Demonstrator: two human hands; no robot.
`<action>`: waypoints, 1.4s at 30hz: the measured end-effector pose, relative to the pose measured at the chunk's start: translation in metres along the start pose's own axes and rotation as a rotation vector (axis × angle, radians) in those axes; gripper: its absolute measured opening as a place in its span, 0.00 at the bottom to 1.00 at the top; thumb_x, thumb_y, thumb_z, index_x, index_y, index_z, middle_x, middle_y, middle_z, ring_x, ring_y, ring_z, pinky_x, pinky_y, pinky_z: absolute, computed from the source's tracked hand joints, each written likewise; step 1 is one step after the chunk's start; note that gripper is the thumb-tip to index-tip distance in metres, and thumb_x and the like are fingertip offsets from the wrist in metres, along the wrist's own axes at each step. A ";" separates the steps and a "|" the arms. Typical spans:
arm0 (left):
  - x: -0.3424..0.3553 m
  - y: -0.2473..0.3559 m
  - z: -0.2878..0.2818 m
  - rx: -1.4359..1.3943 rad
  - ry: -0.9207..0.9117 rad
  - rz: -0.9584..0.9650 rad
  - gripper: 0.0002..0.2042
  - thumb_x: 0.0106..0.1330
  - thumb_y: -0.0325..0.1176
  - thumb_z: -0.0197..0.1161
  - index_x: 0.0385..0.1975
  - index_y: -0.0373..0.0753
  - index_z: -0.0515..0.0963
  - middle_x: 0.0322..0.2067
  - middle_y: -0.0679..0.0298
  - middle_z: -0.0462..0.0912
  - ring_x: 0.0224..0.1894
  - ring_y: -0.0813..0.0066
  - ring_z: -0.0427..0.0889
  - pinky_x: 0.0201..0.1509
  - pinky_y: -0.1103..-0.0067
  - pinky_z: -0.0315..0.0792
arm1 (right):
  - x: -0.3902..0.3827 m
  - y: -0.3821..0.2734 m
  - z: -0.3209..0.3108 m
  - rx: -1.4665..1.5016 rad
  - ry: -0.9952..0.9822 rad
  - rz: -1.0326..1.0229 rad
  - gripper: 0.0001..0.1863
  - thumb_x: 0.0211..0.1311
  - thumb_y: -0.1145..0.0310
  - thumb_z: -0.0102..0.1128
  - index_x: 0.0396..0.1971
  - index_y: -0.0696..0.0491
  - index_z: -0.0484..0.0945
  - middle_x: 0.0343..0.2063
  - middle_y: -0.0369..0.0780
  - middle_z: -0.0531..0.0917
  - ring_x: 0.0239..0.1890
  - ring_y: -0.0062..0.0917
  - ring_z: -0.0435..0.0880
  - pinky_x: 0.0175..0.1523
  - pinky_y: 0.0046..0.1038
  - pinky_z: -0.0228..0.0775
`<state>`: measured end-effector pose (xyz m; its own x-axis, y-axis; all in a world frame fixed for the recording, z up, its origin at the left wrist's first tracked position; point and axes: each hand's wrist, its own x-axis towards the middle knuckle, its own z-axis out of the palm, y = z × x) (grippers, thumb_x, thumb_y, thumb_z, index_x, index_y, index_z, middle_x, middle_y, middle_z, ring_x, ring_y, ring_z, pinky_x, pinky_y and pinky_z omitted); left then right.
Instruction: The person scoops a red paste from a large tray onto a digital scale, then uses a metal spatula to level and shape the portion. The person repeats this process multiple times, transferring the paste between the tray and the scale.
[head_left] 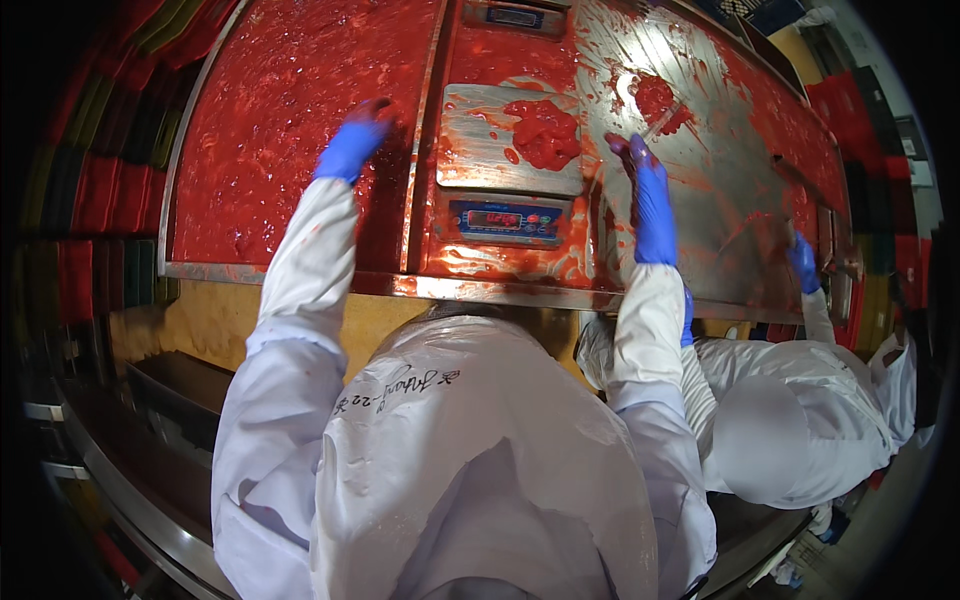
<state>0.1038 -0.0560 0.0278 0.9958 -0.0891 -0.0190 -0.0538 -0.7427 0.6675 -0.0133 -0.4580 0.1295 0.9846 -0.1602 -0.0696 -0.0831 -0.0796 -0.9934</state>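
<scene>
My left hand (358,142), in a blue glove with red-smeared fingers, is over a wide metal trough (175,215) filled with wet, red, chopped meat (290,110). Its fingers are loosely bent and apart, with nothing visible in them. My right hand (650,200), also gloved in blue and smeared red, is over the steel worktop (715,225). Its fingers stretch forward and hold nothing I can see. Just beyond the fingertips lies a small heap of meat (656,98), with a thin pale strip (662,122) whose kind I cannot tell. Between my hands, a scale (508,222) bears a meat portion (545,135).
Another scale display (515,15) sits at the far edge. On the right a co-worker in white (790,400) stands at the same worktop, one blue-gloved hand (803,262) over it. Stacked red crates (100,200) line the left. A metal rim (480,292) runs along the front edge.
</scene>
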 end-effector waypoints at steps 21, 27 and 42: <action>-0.041 0.002 0.024 0.558 0.100 0.041 0.41 0.58 0.63 0.52 0.64 0.39 0.55 0.65 0.46 0.53 0.67 0.44 0.48 0.64 0.43 0.37 | 0.038 0.040 0.008 0.309 -0.047 0.052 0.31 0.69 0.46 0.36 0.48 0.61 0.73 0.52 0.47 0.75 0.60 0.33 0.68 0.69 0.30 0.47; 0.002 0.109 0.069 0.557 -0.054 0.304 0.42 0.61 0.66 0.44 0.64 0.35 0.52 0.65 0.48 0.52 0.68 0.47 0.47 0.65 0.45 0.38 | 0.107 0.046 0.090 -0.471 -0.180 -0.019 0.31 0.64 0.39 0.40 0.42 0.52 0.76 0.45 0.42 0.78 0.51 0.24 0.73 0.54 0.30 0.63; -0.028 0.246 0.183 0.502 -0.541 0.866 0.25 0.58 0.54 0.55 0.49 0.42 0.76 0.44 0.57 0.80 0.63 0.47 0.59 0.64 0.41 0.32 | 0.043 0.154 -0.021 1.274 0.097 0.072 0.34 0.66 0.41 0.36 0.58 0.54 0.65 0.60 0.43 0.68 0.62 0.37 0.65 0.67 0.41 0.52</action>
<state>0.0493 -0.3579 0.0561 0.4533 -0.8861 -0.0965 -0.8530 -0.4627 0.2414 0.0132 -0.4977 -0.0244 0.9644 -0.2003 -0.1729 0.1230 0.9179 -0.3772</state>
